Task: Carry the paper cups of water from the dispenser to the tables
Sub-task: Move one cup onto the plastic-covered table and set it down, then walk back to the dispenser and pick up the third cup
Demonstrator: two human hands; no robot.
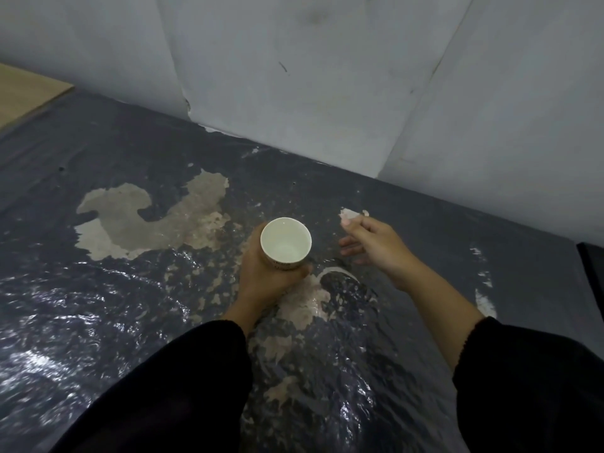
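A white paper cup (pixel 285 244) with a patterned outside sits upright in my left hand (pixel 266 274), which wraps around its lower wall. Its white inside looks pale and glossy; I cannot tell how much water it holds. My right hand (pixel 372 240) hovers just right of the cup, fingers spread and holding nothing. Both arms wear dark sleeves. No dispenser or table top with cups shows in this view.
Below my hands lies a dark grey floor (pixel 98 322) with shiny wrinkled film and worn pale patches (pixel 147 223). A grey-white wall (pixel 294 76) runs across the back. A light wooden surface (pixel 26 93) shows at the far left, a dark edge (pixel 591 259) at the right.
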